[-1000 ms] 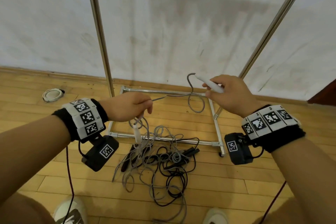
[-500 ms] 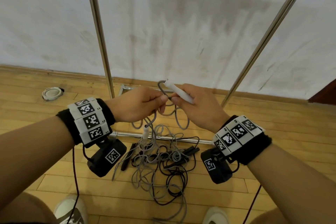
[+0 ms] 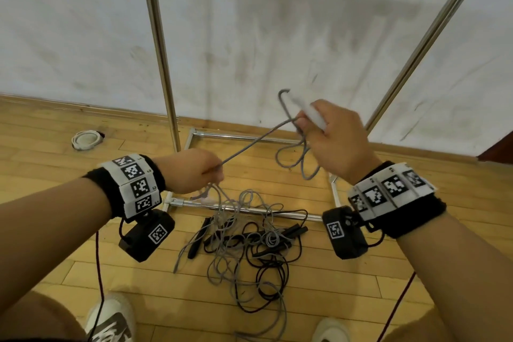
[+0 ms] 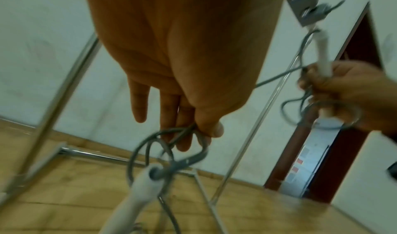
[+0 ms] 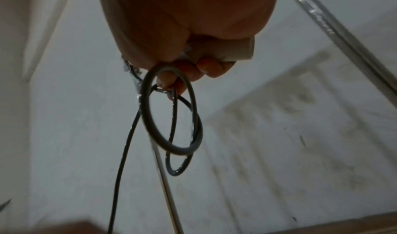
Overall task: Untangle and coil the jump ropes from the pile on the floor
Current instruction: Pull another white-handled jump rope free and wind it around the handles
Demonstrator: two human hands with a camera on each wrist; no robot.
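Both forearms reach forward over the wooden floor. The right hand is raised higher, near the wall, with its fingers curled around a white handle of the grey jump rope; two small grey loops hang beneath that fist. The left hand sits lower and to the left, well apart from the right, pinching the same grey rope between thumb and fingers while the little finger stretches out loosely. A taut run of rope slants from the left hand up to the right. Below the left hand, the rope curls around the second white handle, which dangles under it. The tangled pile of grey and black ropes lies on the floor beneath and between the hands, against the metal rack base
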